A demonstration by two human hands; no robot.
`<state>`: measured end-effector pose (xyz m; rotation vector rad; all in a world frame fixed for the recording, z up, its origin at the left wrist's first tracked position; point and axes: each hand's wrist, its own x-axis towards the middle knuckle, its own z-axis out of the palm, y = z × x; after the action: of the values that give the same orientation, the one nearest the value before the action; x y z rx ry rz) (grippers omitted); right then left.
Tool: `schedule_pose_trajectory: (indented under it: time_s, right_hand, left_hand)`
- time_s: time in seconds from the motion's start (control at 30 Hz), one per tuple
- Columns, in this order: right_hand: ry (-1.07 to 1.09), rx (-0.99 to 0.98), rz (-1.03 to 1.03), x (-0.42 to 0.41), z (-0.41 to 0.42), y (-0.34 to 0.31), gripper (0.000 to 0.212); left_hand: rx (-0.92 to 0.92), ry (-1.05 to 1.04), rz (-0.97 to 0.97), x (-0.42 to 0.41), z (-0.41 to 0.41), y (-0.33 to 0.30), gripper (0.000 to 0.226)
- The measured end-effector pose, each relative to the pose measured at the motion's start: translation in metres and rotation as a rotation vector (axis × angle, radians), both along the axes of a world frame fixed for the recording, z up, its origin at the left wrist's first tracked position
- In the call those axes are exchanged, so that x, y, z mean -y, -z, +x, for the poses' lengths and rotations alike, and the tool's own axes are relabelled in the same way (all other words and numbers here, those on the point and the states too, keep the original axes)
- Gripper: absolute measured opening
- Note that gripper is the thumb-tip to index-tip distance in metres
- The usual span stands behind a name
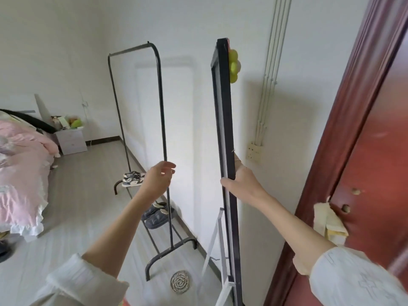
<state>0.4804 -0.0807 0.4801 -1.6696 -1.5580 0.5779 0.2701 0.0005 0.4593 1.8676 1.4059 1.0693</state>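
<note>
Pale fabric sleeves [353, 277] sit nearest, both bare forearms reaching away. Dark red wooden door [364, 151] fills the right side, with a yellow cloth [329, 221] hanging on it near the handle holes. Pink ruffled bed [19, 164] at left edge. Tall black-framed standing mirror [225, 129] is upright, centre-right, seen edge-on just beside the white wall, its white folding back leg [217, 239] angled to the floor on the near left. Right hand [240, 184] grips the mirror frame about mid-height, thumb on the near edge, fingers wrapped behind. Black metal tube garment rack [162, 107] stands left of the mirror along the same wall. Left hand [157, 181] is in front of the rack's near upright, fingers loosely curled and holding nothing; cannot tell if it touches the tube. White bedside cabinet [71, 140] far left by the wall. Grey-white sneakers [132, 178] and dark slippers [156, 217] lie on the rack's bottom shelf. Yellow-green flower ornament [234, 65] sticks to the mirror's top right. Round woven grey mat [180, 282] on the floor near the rack foot. Beige wall socket [254, 152] right of the mirror.
</note>
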Motion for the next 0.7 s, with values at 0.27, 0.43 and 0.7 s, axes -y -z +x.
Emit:
schedule_pose_trajectory:
  time_s: [0.27, 0.43, 0.7]
  right_hand:
    - [0.167, -0.128, 0.143, 0.073, 0.060, -0.001, 0.011]
    - [0.399, -0.361, 0.408, 0.116, 0.088, 0.008, 0.018]
    - [0.705, -0.673, 0.518, 0.150, 0.151, -0.003, 0.012]
  left_hand:
    - [-0.004, 0.150, -0.054, -0.006, 0.050, 0.009, 0.025]
    - [0.029, 0.234, -0.075, -0.001, 0.082, 0.011, 0.032]
    - [0.085, 0.289, -0.122, -0.006, 0.135, 0.005, 0.051]
